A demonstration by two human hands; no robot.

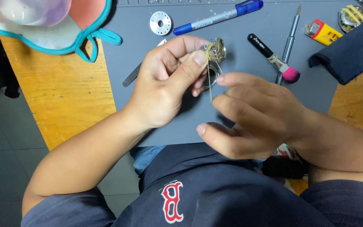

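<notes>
My left hand pinches a small round metal part between thumb and fingers, above a grey work mat. A yellow rubber band runs over the part and hangs down in a thin loop. My right hand is just below and to the right, its fingertips at the band's lower end, stretching it. Part of the metal piece is hidden behind my left fingers.
On the mat lie a metal washer disc, a blue marker, a pink-tipped brush, a thin screwdriver, a yellow lighter and flat tweezers. A dark cloth lies right; a wooden desk left.
</notes>
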